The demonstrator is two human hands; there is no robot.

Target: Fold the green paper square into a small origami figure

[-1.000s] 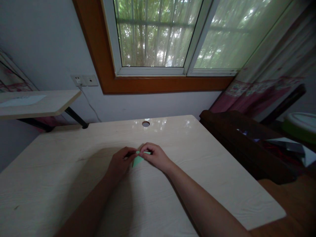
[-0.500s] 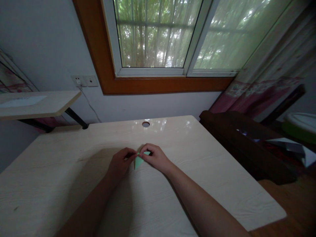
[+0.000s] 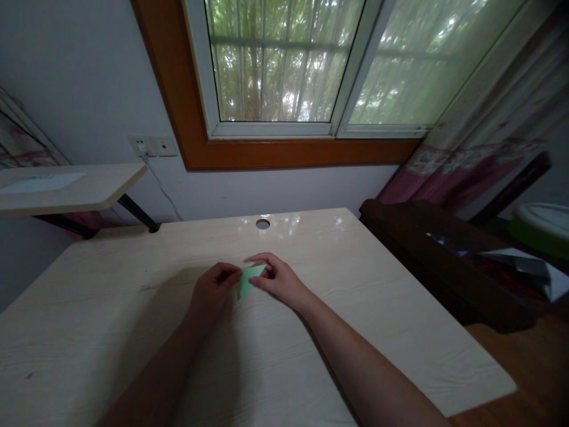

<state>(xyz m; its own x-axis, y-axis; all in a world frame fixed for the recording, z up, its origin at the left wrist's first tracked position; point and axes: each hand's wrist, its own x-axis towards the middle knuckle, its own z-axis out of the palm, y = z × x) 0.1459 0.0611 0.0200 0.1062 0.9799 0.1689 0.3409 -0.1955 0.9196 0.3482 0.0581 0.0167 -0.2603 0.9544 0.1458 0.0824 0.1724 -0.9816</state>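
A small light-green piece of folded paper (image 3: 249, 279), roughly triangular with a point facing down, is held up over the pale wooden desk. My left hand (image 3: 216, 284) pinches its upper left corner between thumb and fingertips. On the other side, my right hand (image 3: 280, 283) has its thumb and fingers parted around the paper's right part. The right thumb tip lies against or just in front of the paper; I cannot tell whether it touches.
The desk (image 3: 382, 332) has a round cable hole (image 3: 262, 224) near its back edge. A raised shelf (image 3: 98, 184) on black legs stands at the left, with a white sheet on it. Beyond the right edge is a dark wooden bench (image 3: 427, 261) with things on it.
My right fingers have released their pinch at the paper's top edge and spread apart. The paper has shifted slightly left with my left hand, and more of it shows.
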